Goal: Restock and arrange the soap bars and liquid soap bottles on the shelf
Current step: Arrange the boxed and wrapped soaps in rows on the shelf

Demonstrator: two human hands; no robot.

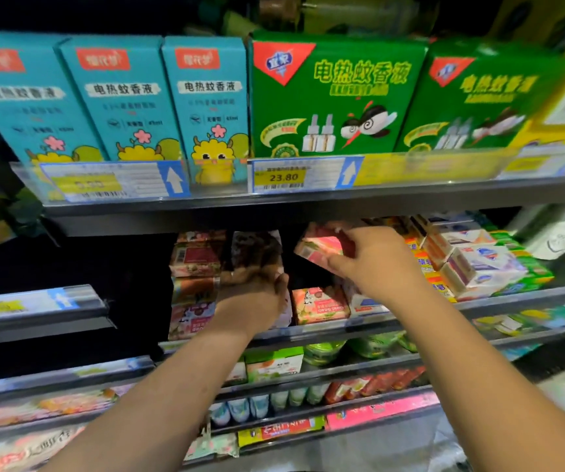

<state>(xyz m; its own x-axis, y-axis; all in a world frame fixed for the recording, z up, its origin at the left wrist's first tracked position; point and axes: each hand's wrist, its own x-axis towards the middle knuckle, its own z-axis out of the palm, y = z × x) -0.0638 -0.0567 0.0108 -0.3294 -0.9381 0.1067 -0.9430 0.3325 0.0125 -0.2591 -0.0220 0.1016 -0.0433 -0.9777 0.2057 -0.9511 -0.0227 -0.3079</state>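
Observation:
My right hand point(373, 260) grips a pink soap bar box point(318, 248), tilted, held above the soap shelf point(512, 301). My left hand point(252, 294) clasps a dark soap pack point(255, 248) standing upright on the same shelf. To its left rises a stack of pink and red soap boxes point(196, 281). Under my right hand a pink soap box point(320, 304) lies on the shelf. White and green soap boxes point(485, 264) are stacked further right.
Above, a shelf holds teal boxes point(121, 100) and green mosquito-liquid boxes point(335, 97) behind price tags point(283, 177). Lower shelves carry green pouches point(325, 350), small bottles point(240, 408) and red packs point(376, 383). A dark gap lies left of the soap stack.

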